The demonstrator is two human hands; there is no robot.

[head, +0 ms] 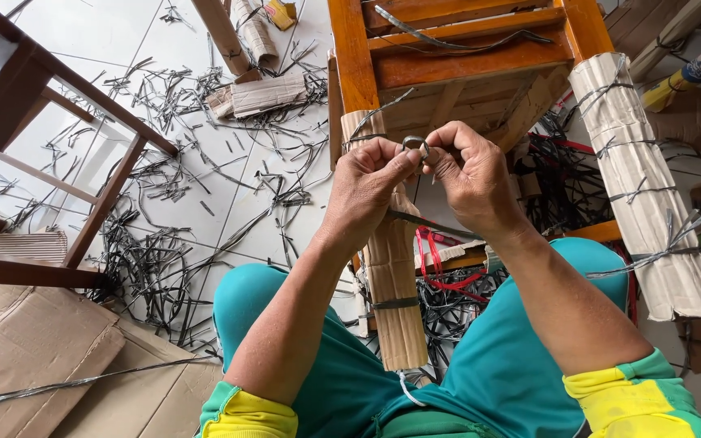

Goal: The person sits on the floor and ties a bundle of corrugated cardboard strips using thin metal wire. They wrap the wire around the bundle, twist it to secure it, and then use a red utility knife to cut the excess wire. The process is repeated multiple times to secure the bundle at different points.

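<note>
Item: grey strap loop, pinched by your left hand at nine o'clock, right hand at three; fingertips hide its ends.

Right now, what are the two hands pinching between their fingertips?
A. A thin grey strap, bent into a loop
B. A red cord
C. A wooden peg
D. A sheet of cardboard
A: the left hand and right hand meet in front of the wooden chair, with a small loop of grey strap between the fingertips.
</note>
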